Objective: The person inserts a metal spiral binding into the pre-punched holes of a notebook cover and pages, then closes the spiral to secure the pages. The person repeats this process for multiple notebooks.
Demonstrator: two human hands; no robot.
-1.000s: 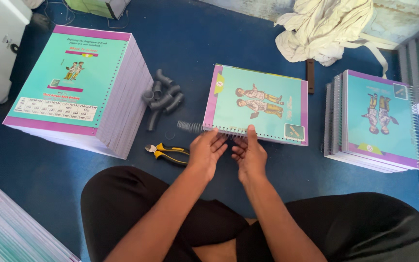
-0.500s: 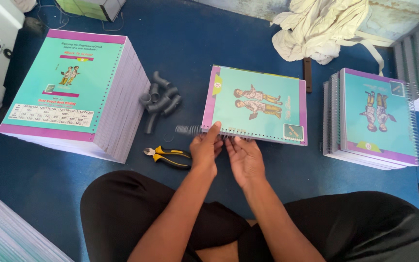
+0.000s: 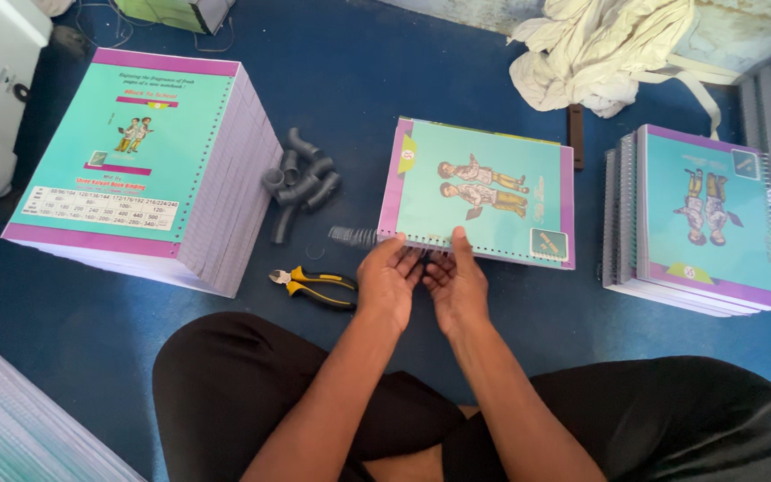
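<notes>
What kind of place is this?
Probably a small notebook-binding workshop: a tall stack of unbound covers, a wire spiral beside the notebook under both hands, and finished spiral notebooks.
</notes>
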